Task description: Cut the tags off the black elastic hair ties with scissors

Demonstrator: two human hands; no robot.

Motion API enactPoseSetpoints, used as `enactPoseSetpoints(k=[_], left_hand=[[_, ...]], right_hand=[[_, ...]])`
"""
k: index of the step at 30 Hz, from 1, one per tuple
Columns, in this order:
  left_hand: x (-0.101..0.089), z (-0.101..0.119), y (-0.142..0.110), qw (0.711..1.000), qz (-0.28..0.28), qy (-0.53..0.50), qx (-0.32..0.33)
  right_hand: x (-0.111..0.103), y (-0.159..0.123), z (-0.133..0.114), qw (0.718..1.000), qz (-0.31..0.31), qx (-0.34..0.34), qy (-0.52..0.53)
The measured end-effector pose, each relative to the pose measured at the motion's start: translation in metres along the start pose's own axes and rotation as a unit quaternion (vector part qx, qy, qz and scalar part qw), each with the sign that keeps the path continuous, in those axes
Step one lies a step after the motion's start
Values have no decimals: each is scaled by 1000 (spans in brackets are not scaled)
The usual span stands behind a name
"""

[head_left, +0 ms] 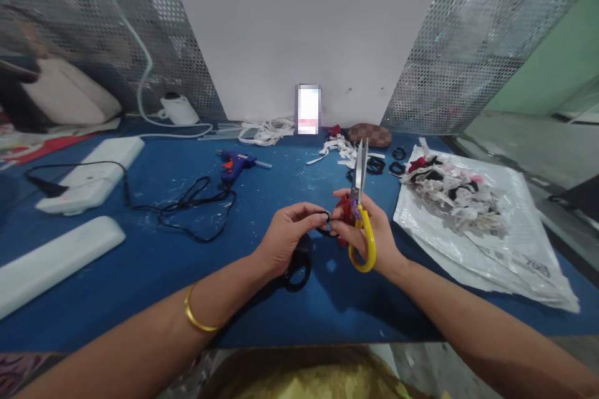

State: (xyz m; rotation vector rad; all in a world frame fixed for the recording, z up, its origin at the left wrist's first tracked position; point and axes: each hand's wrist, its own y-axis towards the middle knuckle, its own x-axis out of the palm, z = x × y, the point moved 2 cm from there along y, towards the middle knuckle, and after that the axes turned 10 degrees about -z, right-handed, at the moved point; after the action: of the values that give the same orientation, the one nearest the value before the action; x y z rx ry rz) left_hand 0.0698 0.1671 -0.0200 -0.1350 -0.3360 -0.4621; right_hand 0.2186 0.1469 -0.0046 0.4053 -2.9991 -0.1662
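Observation:
My left hand (285, 234) is closed, pinching a small black elastic hair band (326, 234) between thumb and fingertips. Close beside it, my right hand (381, 234) has its fingertips at the same band. Scissors (369, 249) with yellow handles are also held in my right hand, blades pointing up and away from me. A dark red piece (343, 237) shows at the right fingers; its kind is partly hidden. Below my left hand, a black ring-shaped band (299, 277) lies on the blue table (262, 318).
A blue glue gun (238, 165) and its black cord lie left. Farther left are white power strips (93, 171). White strips (269, 131), a phone (307, 109) and a checked case (369, 134) stand behind. Fabric scraps (456, 193) lie on a white plastic bag (515, 262) at right.

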Motion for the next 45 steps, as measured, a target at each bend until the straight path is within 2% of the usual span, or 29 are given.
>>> enactPoseSetpoints(k=[5,9,11,13,15,23,30,33,39,45], left_hand=[[-2,3,0,999,33,37,15],[-4,12,0,995,61,64,45],[-7,18,0,992,74,82,66],[-10,23,0,986,88,107,92],[-14,27,1,979,105,130,116],[-26,29,4,965,130,153,169],[-25,32,2,955,132,213,161],[-25,32,2,956,126,213,158],[-23,31,4,972,113,139,151],[-20,32,3,980,94,96,150]], right_hand=[[-4,1,2,999,-22,9,-28],[-16,2,-2,987,-8,-12,-161],[-22,2,-9,959,-4,-15,-282],[-27,2,-16,914,-9,-8,-406],[-29,2,-21,875,-21,-5,-484],[-29,3,-26,793,-73,-55,-602],[-28,2,-25,736,-64,-75,-669],[-28,1,-25,725,-60,-73,-682],[-26,0,-24,736,-75,-71,-669],[-24,-1,-21,716,-65,-78,-690]])
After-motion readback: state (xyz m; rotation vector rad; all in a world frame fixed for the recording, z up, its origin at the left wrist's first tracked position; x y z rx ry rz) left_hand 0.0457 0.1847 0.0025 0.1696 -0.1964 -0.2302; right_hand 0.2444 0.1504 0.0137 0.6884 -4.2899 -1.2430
